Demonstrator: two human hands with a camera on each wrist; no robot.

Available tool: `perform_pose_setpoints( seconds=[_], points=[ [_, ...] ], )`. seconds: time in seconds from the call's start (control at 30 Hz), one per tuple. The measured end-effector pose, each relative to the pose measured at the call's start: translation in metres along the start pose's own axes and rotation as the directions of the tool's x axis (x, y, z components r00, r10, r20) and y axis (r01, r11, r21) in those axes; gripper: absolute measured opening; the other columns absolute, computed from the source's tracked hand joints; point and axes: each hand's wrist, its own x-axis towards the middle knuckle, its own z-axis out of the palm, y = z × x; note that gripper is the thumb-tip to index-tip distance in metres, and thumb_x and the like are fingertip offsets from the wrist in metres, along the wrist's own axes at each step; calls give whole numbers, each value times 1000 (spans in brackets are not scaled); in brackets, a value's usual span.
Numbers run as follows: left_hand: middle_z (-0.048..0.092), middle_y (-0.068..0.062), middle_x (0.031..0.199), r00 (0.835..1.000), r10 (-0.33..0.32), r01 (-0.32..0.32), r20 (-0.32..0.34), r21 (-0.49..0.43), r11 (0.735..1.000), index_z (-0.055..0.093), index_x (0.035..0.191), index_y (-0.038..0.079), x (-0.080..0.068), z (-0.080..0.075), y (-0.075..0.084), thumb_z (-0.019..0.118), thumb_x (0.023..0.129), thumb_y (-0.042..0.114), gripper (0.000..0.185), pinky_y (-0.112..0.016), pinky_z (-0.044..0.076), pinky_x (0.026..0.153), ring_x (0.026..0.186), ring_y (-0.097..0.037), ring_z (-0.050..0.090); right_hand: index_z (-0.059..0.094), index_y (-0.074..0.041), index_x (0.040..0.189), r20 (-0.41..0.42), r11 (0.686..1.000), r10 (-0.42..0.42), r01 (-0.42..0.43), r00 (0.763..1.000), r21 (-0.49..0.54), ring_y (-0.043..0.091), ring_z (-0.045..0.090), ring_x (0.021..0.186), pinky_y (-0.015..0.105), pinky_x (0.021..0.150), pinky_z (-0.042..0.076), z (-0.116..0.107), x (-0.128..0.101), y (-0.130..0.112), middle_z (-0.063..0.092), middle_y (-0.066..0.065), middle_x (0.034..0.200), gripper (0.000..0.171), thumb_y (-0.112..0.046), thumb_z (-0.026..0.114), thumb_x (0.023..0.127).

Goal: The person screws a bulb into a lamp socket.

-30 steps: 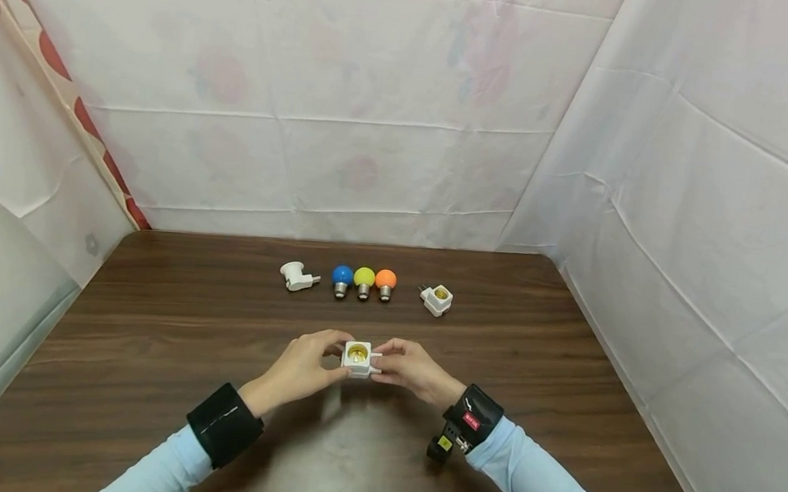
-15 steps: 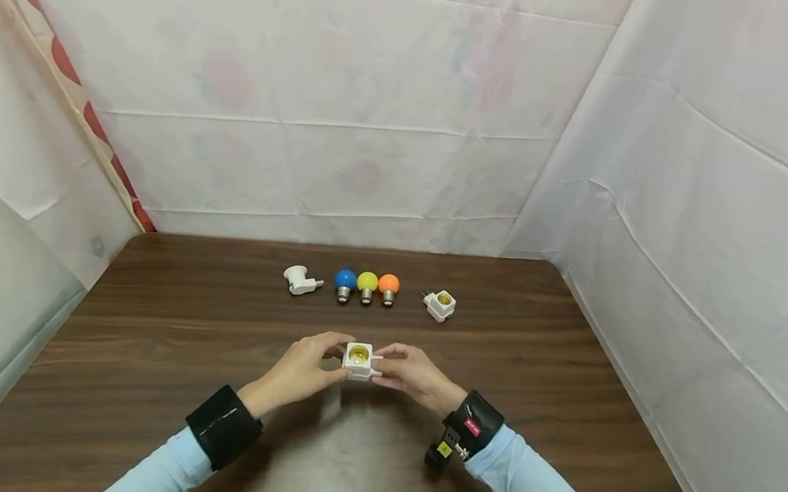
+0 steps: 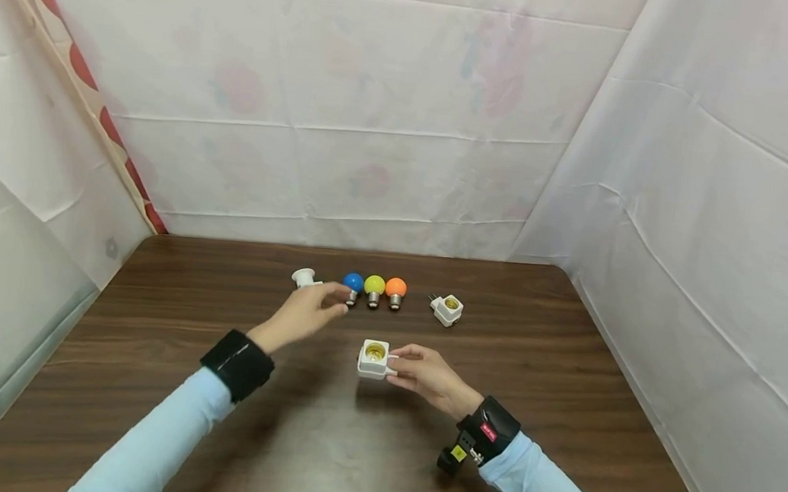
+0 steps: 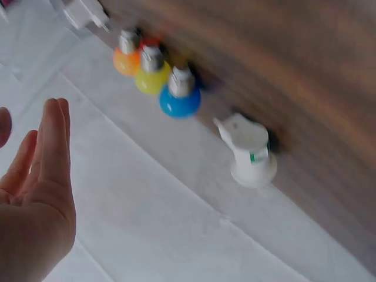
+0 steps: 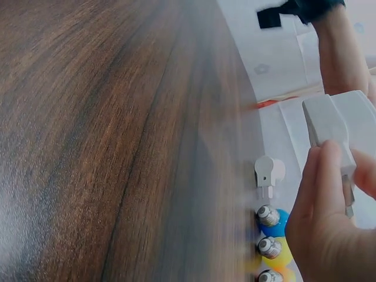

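Observation:
My right hand (image 3: 429, 374) pinches a white square plug-in bulb socket (image 3: 374, 360) by its plug side, above the table, its brass-coloured opening facing up. Beyond it my left hand (image 3: 301, 314) reaches over the table, its fingertips overlapping the metal base of a blue bulb (image 3: 353, 282) in the head view; whether they touch cannot be told. In the left wrist view the left hand (image 4: 47, 182) has straight fingers and nothing between them. A yellow-green bulb (image 3: 374, 284) and an orange bulb (image 3: 396, 286) lie beside the blue one in a row.
A white round-mouthed plug-in socket (image 3: 303, 276) lies left of the bulbs, partly hidden behind the left hand. A second square socket (image 3: 447, 310) lies to their right. The brown wooden table (image 3: 547, 409) is bordered by white sheets (image 3: 399, 178) at the back and sides.
My left hand has let go of the white socket and moved forward and left towards the blue bulb. The right hand keeps its grip on the socket.

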Motion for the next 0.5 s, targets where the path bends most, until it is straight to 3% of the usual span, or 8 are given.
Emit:
perform_pose_setpoints(
  seconds=[0.13,0.23,0.37,0.5],
  points=[
    [61,-11,120,997,-75,75,7,86,994,56,122,7,34,-8,-9,57,91,23,35,-40,53,80,101,-26,62,48,5,120,-3,1000,12,-12,1000,-4,18,60,86,28,84,53,-3,-2,0,48,18,115,39,-11,62,87],
    [60,-11,121,992,-126,122,10,158,980,56,123,7,58,-5,-18,57,90,22,37,-46,48,87,106,-28,59,48,6,121,-2,1000,9,-9,1000,-1,17,60,87,28,85,53,-7,-3,1,49,19,115,40,-11,62,87],
    [59,-15,122,987,-154,142,35,237,961,55,124,3,84,11,-28,58,89,20,38,-48,44,93,110,-33,55,46,7,120,-9,1000,-8,8,1000,8,16,60,88,26,83,53,-14,-7,3,49,19,115,38,-10,60,89],
    [59,-18,120,980,-195,172,38,330,928,55,123,0,98,30,-34,62,87,19,41,-46,46,90,107,-33,57,45,7,121,-9,1000,-10,10,1000,26,16,61,88,25,82,53,-17,-11,3,48,19,115,38,-9,58,89]
  ],
)
